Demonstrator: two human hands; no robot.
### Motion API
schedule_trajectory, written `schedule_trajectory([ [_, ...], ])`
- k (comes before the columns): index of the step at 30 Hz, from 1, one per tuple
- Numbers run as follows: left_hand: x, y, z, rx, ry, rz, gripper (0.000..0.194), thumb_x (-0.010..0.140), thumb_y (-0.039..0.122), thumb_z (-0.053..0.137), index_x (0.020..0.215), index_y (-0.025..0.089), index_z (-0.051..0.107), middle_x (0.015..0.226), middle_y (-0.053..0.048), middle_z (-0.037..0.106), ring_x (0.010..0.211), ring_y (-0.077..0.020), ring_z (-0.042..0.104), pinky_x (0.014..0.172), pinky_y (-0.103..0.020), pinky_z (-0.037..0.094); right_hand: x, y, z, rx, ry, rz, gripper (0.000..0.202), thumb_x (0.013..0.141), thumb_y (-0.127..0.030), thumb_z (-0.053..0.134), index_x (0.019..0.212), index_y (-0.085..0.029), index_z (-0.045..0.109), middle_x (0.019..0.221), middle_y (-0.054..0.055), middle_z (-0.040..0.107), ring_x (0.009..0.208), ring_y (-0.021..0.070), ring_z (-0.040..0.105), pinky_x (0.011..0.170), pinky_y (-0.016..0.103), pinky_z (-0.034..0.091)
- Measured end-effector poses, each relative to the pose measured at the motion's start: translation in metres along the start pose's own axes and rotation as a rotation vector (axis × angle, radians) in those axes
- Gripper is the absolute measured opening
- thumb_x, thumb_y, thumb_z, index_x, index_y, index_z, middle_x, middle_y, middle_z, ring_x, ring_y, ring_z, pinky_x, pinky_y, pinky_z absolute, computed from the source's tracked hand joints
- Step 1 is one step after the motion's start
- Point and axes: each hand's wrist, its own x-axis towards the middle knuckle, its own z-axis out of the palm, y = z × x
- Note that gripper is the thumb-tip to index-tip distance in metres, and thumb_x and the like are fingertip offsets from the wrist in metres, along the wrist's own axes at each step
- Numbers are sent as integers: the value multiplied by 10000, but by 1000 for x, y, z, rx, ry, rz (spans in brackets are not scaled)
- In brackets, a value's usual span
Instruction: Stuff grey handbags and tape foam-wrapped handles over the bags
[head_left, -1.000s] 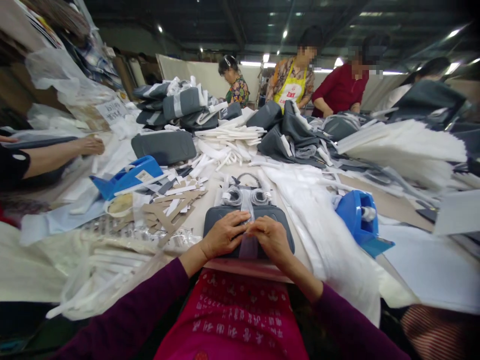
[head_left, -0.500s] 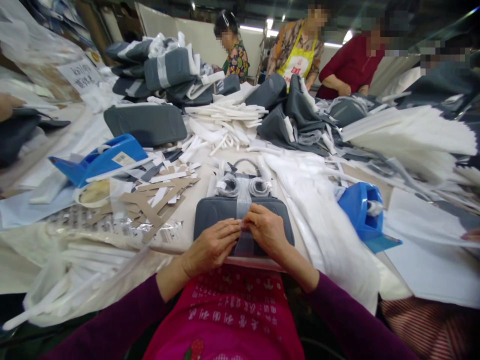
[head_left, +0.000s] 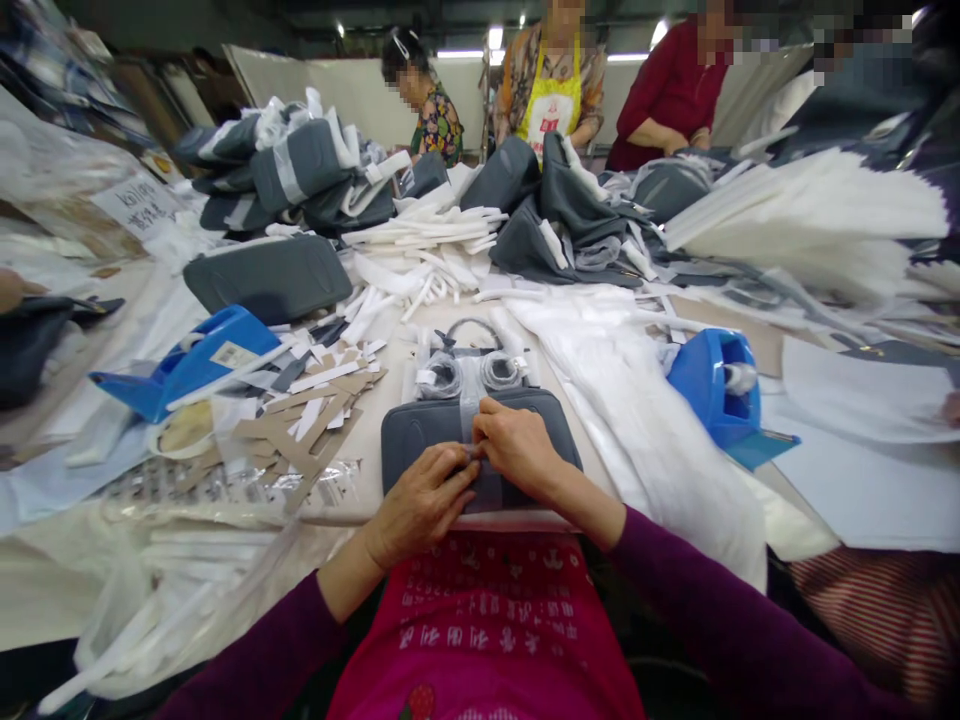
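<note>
A dark grey bag (head_left: 409, 430) lies at the table's front edge, with two plastic-wrapped coils (head_left: 501, 371) and a thin handle loop behind it. A translucent strip (head_left: 469, 408) runs front to back over its middle. My left hand (head_left: 429, 495) rests on the bag's front left part, fingers pressed together at the strip. Beside it my right hand (head_left: 516, 445) pinches at the same spot, fingertips nearly touching the left ones. The strip passes under the fingers of both hands; exactly what the fingertips hold is hidden.
Blue tape dispensers stand at left (head_left: 187, 360) and right (head_left: 720, 390). Cardboard strips (head_left: 315, 415) lie left of the bag, white sheeting (head_left: 637, 430) to its right. Grey bags (head_left: 300, 165) and white rolls (head_left: 442, 235) are piled behind. Several people stand across the table.
The whole view has shifted a little. My left fingers have curled more at the strip, while my right hand stays at nearly the same place on the bag.
</note>
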Motion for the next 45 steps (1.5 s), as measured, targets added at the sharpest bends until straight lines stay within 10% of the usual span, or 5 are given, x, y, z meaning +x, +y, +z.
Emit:
schedule_trajectory([
  [13, 1, 2, -4, 88, 9, 118, 377, 926, 131, 502, 1302, 119, 521, 1294, -127, 599, 1291, -231, 483, 1079, -455, 445, -27, 6, -17, 394, 257, 71, 184, 817, -75, 469, 888, -195, 590, 957, 25, 596, 753, 131, 599, 682, 254, 444],
  [21, -4, -11, 5, 101, 74, 157, 432, 925, 160, 499, 1355, 192, 504, 1346, -65, 573, 1287, -204, 494, 1113, -374, 410, -141, 152, -105, 510, 880, 626, 217, 780, -253, 514, 909, -176, 669, 926, 55, 648, 738, 153, 577, 674, 282, 467],
  [26, -5, -27, 16, 151, 124, 256, 471, 909, 233, 527, 1376, 190, 487, 1393, -43, 530, 1297, -197, 481, 1159, -339, 326, -173, 212, -128, 650, 714, 980, 227, 701, -296, 582, 836, -133, 664, 758, 87, 714, 644, 158, 537, 554, 258, 397],
  [36, -6, -33, 19, 255, 134, 309, 483, 914, 238, 481, 1395, 201, 462, 1398, -44, 526, 1274, -204, 508, 1071, -324, 446, -131, 199, -112, 913, 773, 1028, 273, 521, -154, 696, 774, -149, 591, 483, 2, 590, 580, 188, 587, 515, 267, 391],
  [45, -10, -45, 32, 246, 130, 310, 530, 885, 218, 501, 1412, 233, 439, 1391, -40, 535, 1264, -204, 520, 1122, -326, 386, -192, 162, -92, 944, 898, 836, 418, 532, -316, 713, 894, -147, 589, 540, -11, 615, 498, 133, 498, 510, 258, 339],
])
